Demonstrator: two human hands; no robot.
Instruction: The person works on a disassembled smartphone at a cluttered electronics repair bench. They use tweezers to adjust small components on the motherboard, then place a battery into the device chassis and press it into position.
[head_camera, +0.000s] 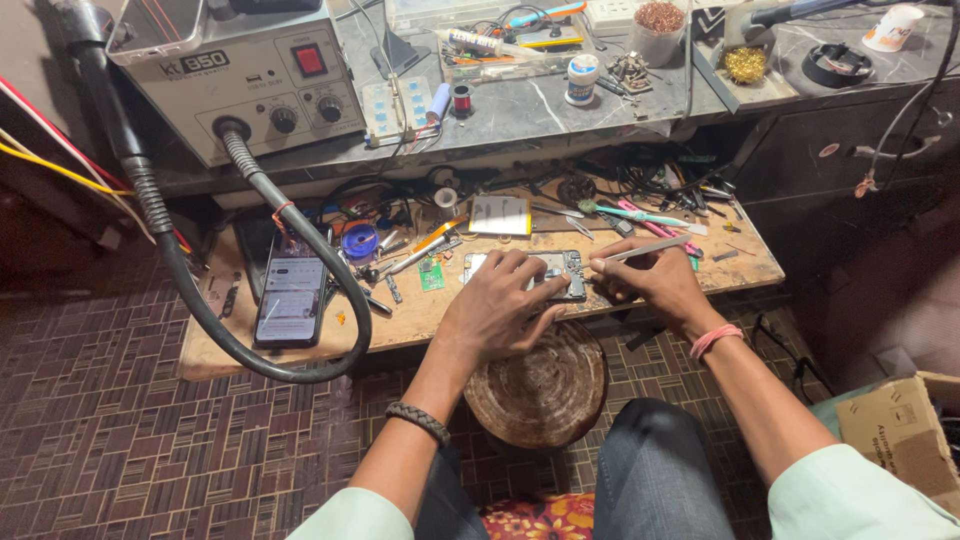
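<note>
Nearest sat a round wooden stump (545, 385); above it, the left hand (497, 310) lay spread, pinning an opened grey phone (560, 272) on the low wooden workboard (420, 320); the right hand (655, 283) pinched silver tweezers (640, 251) beside it.

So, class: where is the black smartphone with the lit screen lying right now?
In the head view, the black smartphone with the lit screen lies on the left of the low wooden workboard, inside the loop of the black corrugated hose, left of the left hand.

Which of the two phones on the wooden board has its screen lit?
The black phone inside the hose loop, left; the opened phone under the left hand shows bare internals.
</note>
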